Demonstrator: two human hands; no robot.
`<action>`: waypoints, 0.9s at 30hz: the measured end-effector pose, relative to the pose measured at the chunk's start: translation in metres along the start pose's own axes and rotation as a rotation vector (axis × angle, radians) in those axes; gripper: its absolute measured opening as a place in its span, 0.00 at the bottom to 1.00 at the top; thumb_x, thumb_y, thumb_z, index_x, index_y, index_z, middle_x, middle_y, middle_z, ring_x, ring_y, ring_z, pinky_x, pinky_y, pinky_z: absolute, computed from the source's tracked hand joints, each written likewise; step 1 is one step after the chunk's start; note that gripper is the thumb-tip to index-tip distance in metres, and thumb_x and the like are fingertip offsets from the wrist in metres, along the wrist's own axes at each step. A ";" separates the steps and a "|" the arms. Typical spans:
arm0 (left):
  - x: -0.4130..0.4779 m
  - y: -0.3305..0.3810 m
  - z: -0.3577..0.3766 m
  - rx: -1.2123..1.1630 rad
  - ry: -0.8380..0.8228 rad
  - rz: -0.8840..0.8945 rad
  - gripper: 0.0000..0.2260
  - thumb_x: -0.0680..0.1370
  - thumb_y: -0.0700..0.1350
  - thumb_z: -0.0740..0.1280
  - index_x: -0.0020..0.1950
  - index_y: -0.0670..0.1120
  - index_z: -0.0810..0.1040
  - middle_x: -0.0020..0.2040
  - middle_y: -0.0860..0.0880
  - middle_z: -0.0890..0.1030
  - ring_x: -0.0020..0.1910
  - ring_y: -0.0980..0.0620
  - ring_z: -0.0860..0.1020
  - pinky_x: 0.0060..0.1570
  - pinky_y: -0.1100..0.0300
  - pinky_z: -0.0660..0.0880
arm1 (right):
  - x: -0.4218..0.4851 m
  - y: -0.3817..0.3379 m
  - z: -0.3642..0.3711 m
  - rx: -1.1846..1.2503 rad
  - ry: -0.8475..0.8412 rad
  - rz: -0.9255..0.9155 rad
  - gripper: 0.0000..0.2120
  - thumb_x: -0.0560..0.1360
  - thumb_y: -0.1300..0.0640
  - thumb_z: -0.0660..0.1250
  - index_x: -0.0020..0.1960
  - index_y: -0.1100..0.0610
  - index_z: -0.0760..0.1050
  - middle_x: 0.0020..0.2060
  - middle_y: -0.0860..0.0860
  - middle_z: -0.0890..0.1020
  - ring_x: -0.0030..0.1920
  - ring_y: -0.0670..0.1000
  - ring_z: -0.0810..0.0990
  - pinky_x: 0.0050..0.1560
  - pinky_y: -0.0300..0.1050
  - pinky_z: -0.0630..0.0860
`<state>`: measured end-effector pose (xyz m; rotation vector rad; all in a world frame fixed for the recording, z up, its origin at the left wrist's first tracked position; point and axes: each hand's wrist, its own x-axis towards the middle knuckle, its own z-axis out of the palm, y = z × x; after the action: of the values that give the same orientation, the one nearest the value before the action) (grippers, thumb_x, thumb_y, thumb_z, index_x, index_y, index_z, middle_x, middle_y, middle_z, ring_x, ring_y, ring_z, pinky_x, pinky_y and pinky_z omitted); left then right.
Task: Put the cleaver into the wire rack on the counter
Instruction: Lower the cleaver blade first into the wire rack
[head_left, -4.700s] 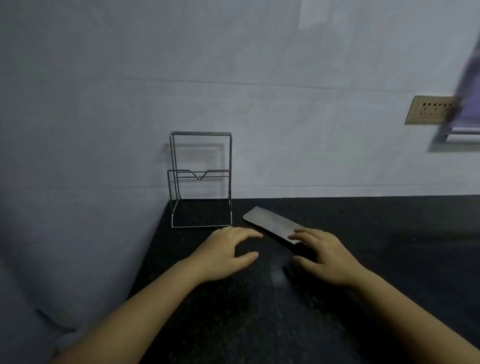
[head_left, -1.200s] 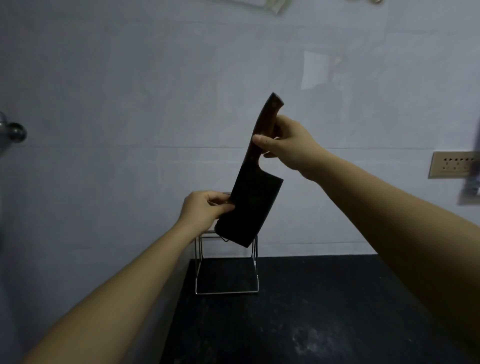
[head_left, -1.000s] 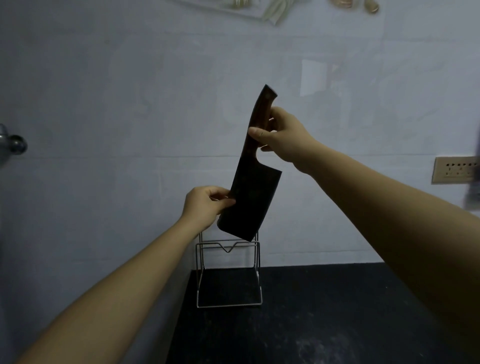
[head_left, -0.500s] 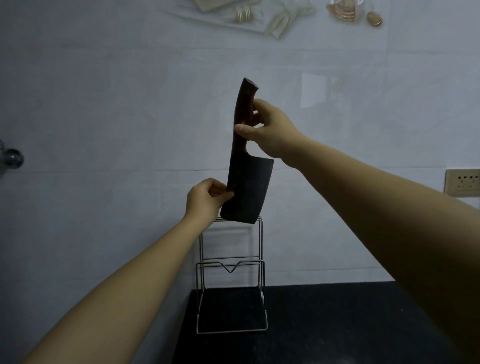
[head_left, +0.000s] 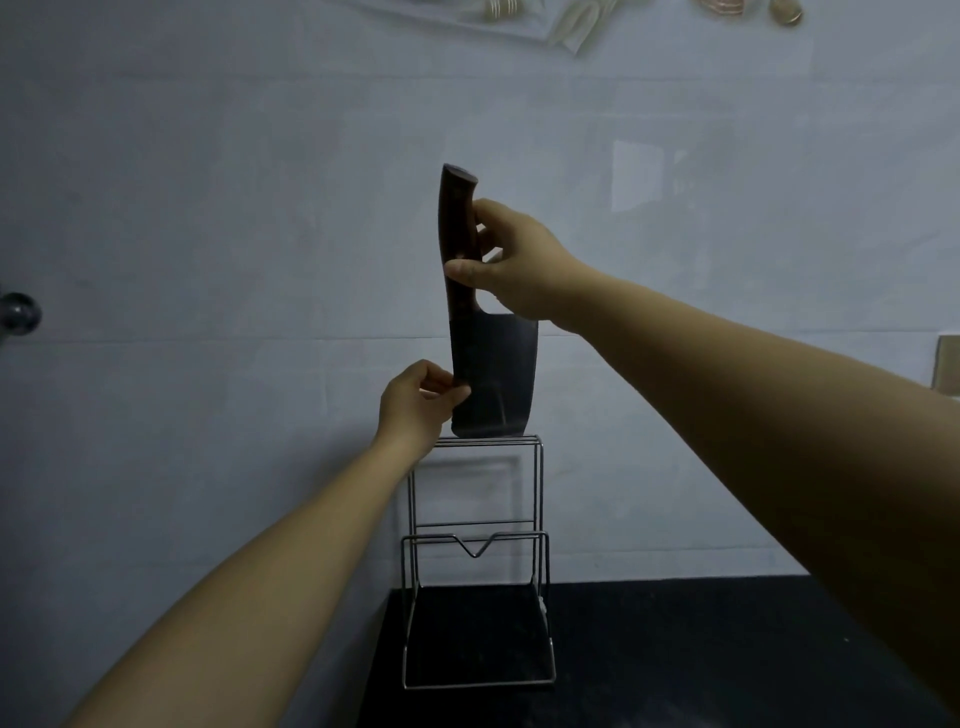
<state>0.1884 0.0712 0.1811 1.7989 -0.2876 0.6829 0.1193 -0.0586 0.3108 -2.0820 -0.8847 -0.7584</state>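
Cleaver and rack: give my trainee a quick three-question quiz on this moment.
1. True or false: the cleaver already rests inside the wire rack.
2. Which hand grips the handle? A) left hand B) right hand
3. Fill in: the blade points ____, its end just above the rack's top bar.

Key: 1 false, it is held above the rack. 2 B; the left hand pinches the blade's edge. 3 down.

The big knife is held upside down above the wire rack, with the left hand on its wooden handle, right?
Not quite. In the head view the right hand grips the cleaver by its wooden handle; the left hand pinches the blade's edge. It is held above the wire rack.
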 end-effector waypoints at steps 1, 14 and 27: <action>0.000 -0.002 0.000 0.005 -0.002 -0.002 0.06 0.72 0.42 0.70 0.44 0.42 0.75 0.41 0.46 0.78 0.44 0.44 0.78 0.48 0.50 0.78 | 0.001 0.002 0.002 -0.002 -0.002 0.003 0.18 0.73 0.59 0.66 0.62 0.56 0.69 0.39 0.40 0.72 0.36 0.40 0.73 0.37 0.34 0.69; 0.012 -0.023 0.000 0.246 -0.093 -0.004 0.06 0.71 0.45 0.72 0.41 0.47 0.76 0.40 0.50 0.78 0.42 0.49 0.75 0.41 0.58 0.69 | 0.006 0.029 0.020 -0.039 -0.037 0.071 0.16 0.73 0.57 0.67 0.59 0.56 0.70 0.38 0.43 0.73 0.37 0.43 0.73 0.37 0.35 0.68; 0.016 -0.043 -0.006 0.370 -0.204 0.027 0.08 0.71 0.44 0.71 0.49 0.44 0.80 0.43 0.49 0.79 0.43 0.49 0.78 0.45 0.56 0.74 | 0.003 0.066 0.046 -0.037 -0.078 0.126 0.15 0.72 0.56 0.68 0.57 0.56 0.70 0.38 0.45 0.74 0.36 0.43 0.73 0.36 0.36 0.68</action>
<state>0.2213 0.0932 0.1572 2.2275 -0.3388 0.5998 0.1822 -0.0535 0.2616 -2.1903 -0.7780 -0.6351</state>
